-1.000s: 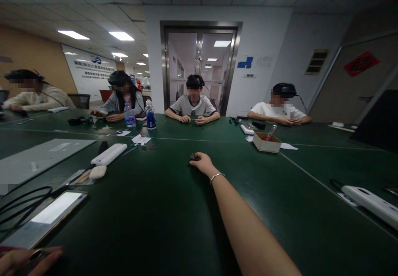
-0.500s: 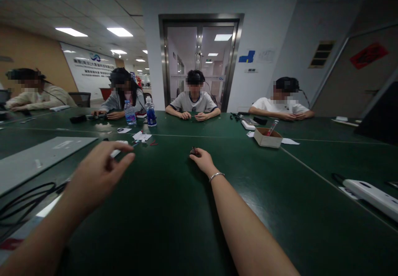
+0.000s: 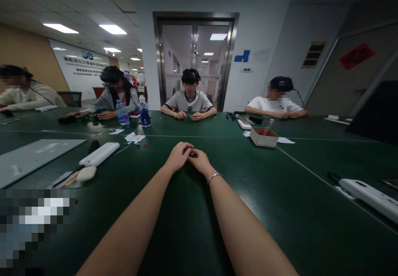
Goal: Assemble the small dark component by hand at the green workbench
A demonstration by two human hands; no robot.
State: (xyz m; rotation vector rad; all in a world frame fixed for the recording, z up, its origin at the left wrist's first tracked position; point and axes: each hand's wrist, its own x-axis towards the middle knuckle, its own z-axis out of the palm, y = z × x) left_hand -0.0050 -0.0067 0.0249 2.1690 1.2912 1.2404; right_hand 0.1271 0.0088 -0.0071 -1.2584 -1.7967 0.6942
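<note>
On green table (image 3: 280, 209), left hand (image 3: 178, 156) touching right hand (image 3: 199, 162)

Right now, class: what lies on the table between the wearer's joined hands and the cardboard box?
In the head view, only bare green table lies between the left hand and right hand, which touch, and the cardboard box.

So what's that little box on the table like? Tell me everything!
The little box is brown, looks like cardboard, and is open on top with low walls. It sits flat on the green table, toward the far right side, in front of a person in a white shirt. A thin stick-like thing with a red part leans out of it. A white sheet of paper lies just beside it. No hands touch it.
</note>
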